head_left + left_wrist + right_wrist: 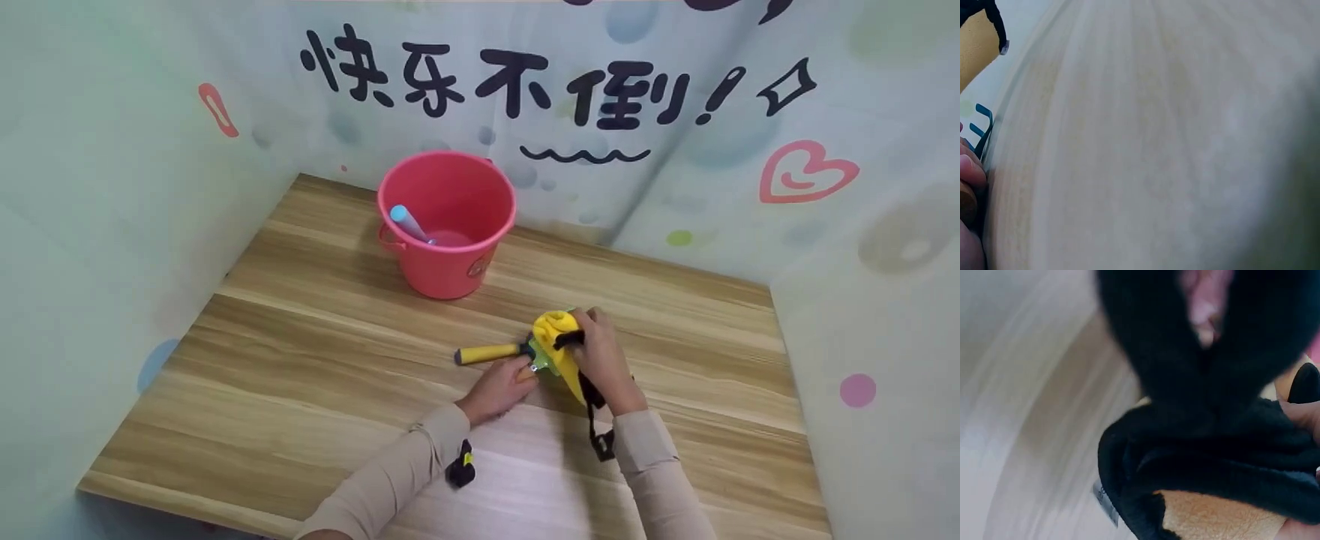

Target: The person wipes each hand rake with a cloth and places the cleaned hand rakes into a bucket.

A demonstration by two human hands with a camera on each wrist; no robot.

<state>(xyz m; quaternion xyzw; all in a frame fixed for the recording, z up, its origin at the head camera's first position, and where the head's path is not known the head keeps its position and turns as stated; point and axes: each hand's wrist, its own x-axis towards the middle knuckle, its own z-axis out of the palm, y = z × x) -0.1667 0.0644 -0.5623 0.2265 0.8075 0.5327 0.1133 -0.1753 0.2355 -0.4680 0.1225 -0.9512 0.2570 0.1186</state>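
My left hand (499, 390) grips the wooden handle (527, 373) of a small hand tool, also seen at the edge of the left wrist view. Next to those fingers, dark bent tines (983, 129) show in that view. Just beyond the left hand lies a yellow tool handle (487, 353) with a dark end. My right hand (602, 356) holds a yellow cloth pouch (557, 330) with black trim by its upper edge. Black fabric edging (1230, 478) fills much of the right wrist view. A light green piece (546, 361) shows between pouch and left hand, mostly covered.
A pink bucket (446, 274) stands at the back of the wooden table (300, 360), with a light blue handle (409, 223) leaning inside it. A black strap with a buckle (602, 448) hangs below the right hand. Printed curtains (562, 187) enclose the table's back and sides.
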